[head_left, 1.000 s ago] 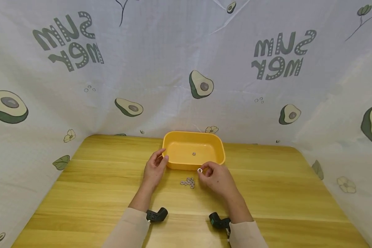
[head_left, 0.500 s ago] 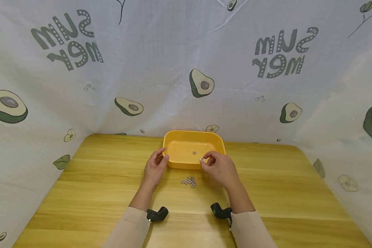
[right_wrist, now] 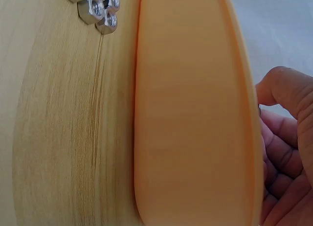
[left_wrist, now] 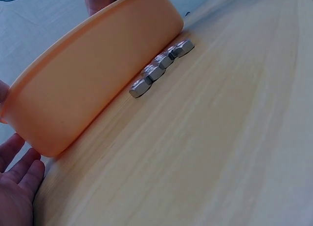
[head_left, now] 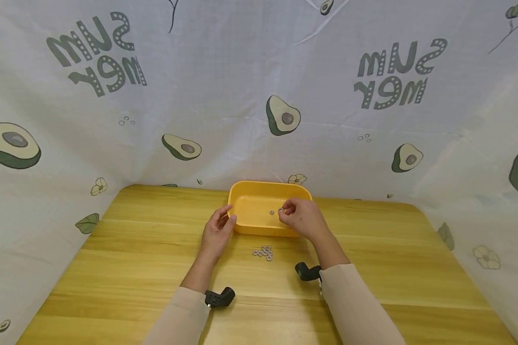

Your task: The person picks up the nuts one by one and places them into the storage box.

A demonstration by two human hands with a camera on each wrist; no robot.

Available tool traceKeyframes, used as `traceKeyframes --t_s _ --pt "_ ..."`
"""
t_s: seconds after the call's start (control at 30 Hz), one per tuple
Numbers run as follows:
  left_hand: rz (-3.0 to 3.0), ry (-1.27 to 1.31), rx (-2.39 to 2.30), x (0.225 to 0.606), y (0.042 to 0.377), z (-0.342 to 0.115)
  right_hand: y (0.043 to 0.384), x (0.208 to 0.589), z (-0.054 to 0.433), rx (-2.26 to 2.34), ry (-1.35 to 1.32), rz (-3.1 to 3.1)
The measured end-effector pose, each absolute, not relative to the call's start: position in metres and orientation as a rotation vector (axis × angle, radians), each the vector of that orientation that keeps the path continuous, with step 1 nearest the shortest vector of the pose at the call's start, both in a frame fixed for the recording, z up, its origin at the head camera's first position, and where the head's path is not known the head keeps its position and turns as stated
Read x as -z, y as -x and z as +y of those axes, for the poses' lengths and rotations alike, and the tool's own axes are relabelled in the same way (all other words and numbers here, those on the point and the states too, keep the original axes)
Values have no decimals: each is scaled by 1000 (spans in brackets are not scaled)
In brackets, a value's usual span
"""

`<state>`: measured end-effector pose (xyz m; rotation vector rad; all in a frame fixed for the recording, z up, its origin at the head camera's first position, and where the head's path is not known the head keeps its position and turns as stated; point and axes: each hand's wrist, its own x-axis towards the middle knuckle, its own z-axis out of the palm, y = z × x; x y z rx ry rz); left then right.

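Observation:
In the head view, my right hand (head_left: 303,218) pinches a metal hex nut (head_left: 280,210) between thumb and fingertips, over the inside of the yellow plastic bin (head_left: 259,230). Another hex nut (head_left: 272,212) lies on the bin's floor. My left hand (head_left: 217,233) rests at the bin's left front corner, its fingers relaxed along the outside and the thumb by the rim. Several hex nuts (left_wrist: 155,72) sit in a cluster on the table before the bin. In the right wrist view the bin's wall hides most of the pinched nut, and my right thumb (right_wrist: 286,86) shows above the rim.
The wooden table (head_left: 155,268) carries the bin near its back edge. Behind it hangs a white cloth (head_left: 233,143) with avocado prints. Black wrist cameras (head_left: 220,298) sit on both forearms.
My right hand has moved forward with the pinched nut, from in front of the bin, over the front rim, to above its inside. The left hand has stayed at the corner.

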<state>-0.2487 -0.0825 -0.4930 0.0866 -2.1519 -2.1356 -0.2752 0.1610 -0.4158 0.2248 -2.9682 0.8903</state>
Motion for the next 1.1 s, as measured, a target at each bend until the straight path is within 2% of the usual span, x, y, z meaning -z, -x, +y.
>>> traceKeyframes --t_s 0.53,1.1 --pt "-2138 -90 2146 493 250 -82 313 427 154 -785 -140 -3145" --pt "-2153 -88 2125 491 249 -83 326 434 152 -613 -239 -3236"
